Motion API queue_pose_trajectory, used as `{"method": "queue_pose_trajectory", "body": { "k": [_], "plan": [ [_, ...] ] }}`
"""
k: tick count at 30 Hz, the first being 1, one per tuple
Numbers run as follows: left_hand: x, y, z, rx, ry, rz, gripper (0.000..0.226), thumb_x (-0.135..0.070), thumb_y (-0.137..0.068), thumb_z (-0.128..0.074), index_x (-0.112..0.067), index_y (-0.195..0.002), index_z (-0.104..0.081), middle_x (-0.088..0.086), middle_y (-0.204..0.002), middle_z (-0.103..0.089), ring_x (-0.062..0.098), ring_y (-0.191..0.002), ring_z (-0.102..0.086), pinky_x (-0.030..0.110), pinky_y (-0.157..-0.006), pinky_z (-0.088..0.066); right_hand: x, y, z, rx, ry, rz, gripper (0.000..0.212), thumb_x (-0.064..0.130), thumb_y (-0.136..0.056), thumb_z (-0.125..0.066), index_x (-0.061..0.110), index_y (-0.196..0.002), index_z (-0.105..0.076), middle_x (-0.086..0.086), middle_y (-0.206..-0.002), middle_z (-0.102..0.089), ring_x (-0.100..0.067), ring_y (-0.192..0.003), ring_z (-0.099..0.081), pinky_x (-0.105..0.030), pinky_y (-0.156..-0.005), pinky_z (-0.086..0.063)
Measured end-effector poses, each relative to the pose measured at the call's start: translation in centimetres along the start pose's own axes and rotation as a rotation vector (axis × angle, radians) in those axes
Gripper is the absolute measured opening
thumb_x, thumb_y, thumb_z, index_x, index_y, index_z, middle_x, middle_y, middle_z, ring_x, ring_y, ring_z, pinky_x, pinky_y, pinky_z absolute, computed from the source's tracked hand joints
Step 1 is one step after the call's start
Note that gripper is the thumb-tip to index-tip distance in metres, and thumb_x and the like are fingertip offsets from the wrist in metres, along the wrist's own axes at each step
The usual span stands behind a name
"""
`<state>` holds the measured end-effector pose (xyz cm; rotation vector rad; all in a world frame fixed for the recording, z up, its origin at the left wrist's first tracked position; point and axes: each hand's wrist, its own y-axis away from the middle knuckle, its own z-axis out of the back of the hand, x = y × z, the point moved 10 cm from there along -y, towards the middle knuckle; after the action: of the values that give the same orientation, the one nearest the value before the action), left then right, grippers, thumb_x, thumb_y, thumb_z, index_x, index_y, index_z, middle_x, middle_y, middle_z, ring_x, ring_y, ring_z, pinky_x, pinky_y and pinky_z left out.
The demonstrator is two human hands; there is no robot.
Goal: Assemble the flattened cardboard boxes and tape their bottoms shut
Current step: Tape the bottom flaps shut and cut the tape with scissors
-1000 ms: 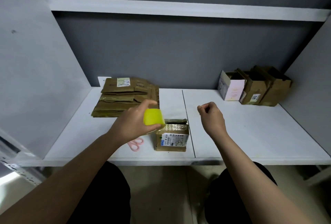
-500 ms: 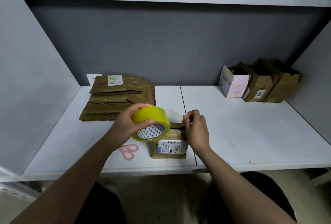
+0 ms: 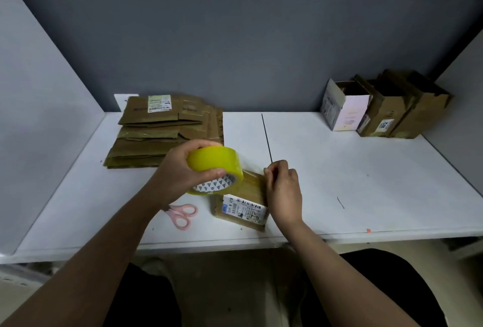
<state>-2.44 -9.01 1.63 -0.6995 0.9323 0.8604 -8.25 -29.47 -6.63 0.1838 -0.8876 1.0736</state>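
A small brown cardboard box (image 3: 241, 205) with a white barcode label stands near the front edge of the white table (image 3: 366, 183). My left hand (image 3: 177, 172) grips a yellow roll of clear tape (image 3: 214, 167) just above the box's left side. My right hand (image 3: 283, 190) pinches the free end of the tape at the box's top right edge. A short strip of tape stretches between roll and fingers across the box top. A stack of flattened brown boxes (image 3: 167, 130) lies at the back left.
Pink scissors (image 3: 183, 214) lie on the table left of the box, under my left wrist. Three assembled boxes (image 3: 384, 109), one white and pink, stand at the back right against the grey wall. Grey side panels close in the table on both sides.
My right hand came from mid-air to the tape's end and now holds it at the box. The roll in my left hand turned and sank closer to the box top.
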Motion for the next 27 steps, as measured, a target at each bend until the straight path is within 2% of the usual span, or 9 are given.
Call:
{"method": "queue_pose_trajectory", "body": {
  "k": [4,7,11,15,20,25,27],
  "plan": [
    [-0.8,-1.1,0.0,0.042,0.056,-0.030,0.050,-0.038,-0.059,-0.075,-0.034,-0.107,-0.061,-0.017,-0.109,-0.059,-0.003,-0.091,-0.060,0.015,-0.065,-0.053,-0.1,0.6,-0.2,0.001,-0.013,-0.051,0.011,0.030,-0.101,-0.040,0.022,-0.094,-0.042,-0.004,-0.097,-0.053,-0.010,-0.088,-0.038,-0.029,-0.063,-0.029],
    [-1.0,-2.0,-0.4,0.099,0.047,-0.041,0.051,-0.036,-0.062,-0.077,-0.030,-0.110,-0.062,-0.012,-0.113,-0.060,0.005,-0.097,-0.060,0.018,-0.068,-0.054,-0.1,1.0,-0.3,0.002,-0.058,-0.111,0.011,0.031,-0.101,-0.039,0.025,-0.092,-0.037,-0.003,-0.099,-0.049,-0.010,-0.088,-0.039,-0.029,-0.066,-0.033],
    [0.4,-2.7,-0.7,0.157,0.055,-0.003,0.048,-0.035,-0.066,-0.083,-0.032,-0.110,-0.062,-0.009,-0.116,-0.060,0.013,-0.101,-0.060,0.024,-0.071,-0.056,-0.5,0.8,0.0,-0.016,-0.054,-0.161,0.011,0.031,-0.101,-0.037,0.024,-0.093,-0.038,-0.003,-0.099,-0.047,-0.017,-0.087,-0.044,-0.030,-0.065,-0.033],
    [1.4,-2.4,-0.5,0.127,0.139,0.042,0.048,-0.029,-0.066,-0.074,-0.026,-0.111,-0.061,-0.005,-0.113,-0.060,0.017,-0.097,-0.063,0.024,-0.065,-0.055,0.2,0.2,0.1,-0.031,0.055,-0.067,0.015,0.031,-0.102,-0.035,0.020,-0.098,-0.042,-0.002,-0.094,-0.049,-0.018,-0.080,-0.043,-0.030,-0.064,-0.032],
    [1.0,-1.3,-0.6,0.045,0.163,0.063,0.040,-0.018,-0.071,-0.078,-0.023,-0.106,-0.059,-0.007,-0.103,-0.062,0.003,-0.081,-0.066,0.018,-0.060,-0.054,1.0,-1.8,-0.3,0.027,0.096,0.066,0.015,0.029,-0.103,-0.035,0.019,-0.097,-0.043,-0.005,-0.090,-0.053,-0.022,-0.076,-0.046,-0.032,-0.063,-0.032],
    [1.2,-0.3,-0.4,-0.080,0.046,0.067,0.043,-0.032,-0.069,-0.080,-0.031,-0.106,-0.058,-0.014,-0.105,-0.060,0.008,-0.090,-0.062,0.025,-0.066,-0.056,1.5,-3.2,-0.7,0.089,0.108,0.166,0.014,0.028,-0.102,-0.036,0.017,-0.099,-0.045,-0.005,-0.093,-0.058,-0.018,-0.077,-0.046,-0.030,-0.065,-0.033],
    [1.0,-0.3,-0.3,-0.074,0.016,0.044,0.042,-0.034,-0.069,-0.079,-0.036,-0.104,-0.057,-0.018,-0.105,-0.058,0.006,-0.091,-0.060,0.022,-0.064,-0.055,1.4,-3.2,-0.6,0.074,0.094,0.179,0.015,0.027,-0.102,-0.037,0.016,-0.099,-0.046,-0.005,-0.093,-0.059,-0.019,-0.078,-0.049,-0.030,-0.065,-0.035]
  ]
}}
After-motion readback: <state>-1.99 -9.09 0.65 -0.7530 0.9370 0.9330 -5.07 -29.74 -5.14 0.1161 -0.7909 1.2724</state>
